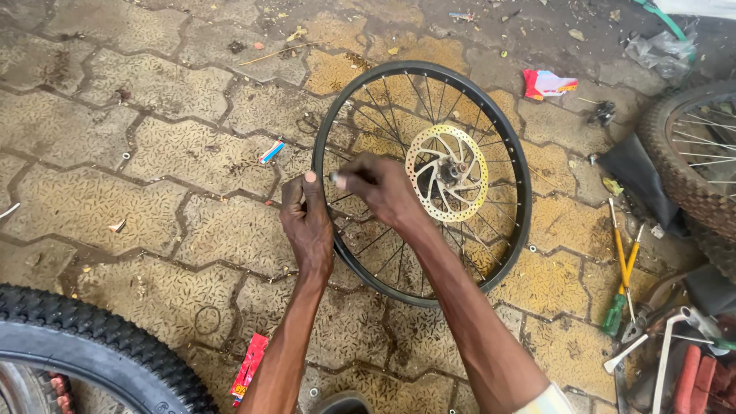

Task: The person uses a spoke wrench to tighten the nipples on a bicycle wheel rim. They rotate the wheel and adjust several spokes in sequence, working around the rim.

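A bare black bicycle rim (520, 161) with thin spokes lies flat on patterned paving stones. A pale disc rotor (447, 173) is fixed on its hub at the centre. My left hand (307, 224) grips the rim's left edge, thumb up. My right hand (381, 190) reaches across the spokes and pinches a small part at the rim, right next to the left thumb. What the small part is I cannot tell.
A knobby tyre (92, 345) curves across the bottom left. Another tyred wheel (686, 153) lies at the right edge. Yellow-handled tools (625, 264) and other tools lie at the lower right. Red wrappers (249, 366), paper scraps and plastic litter the paving.
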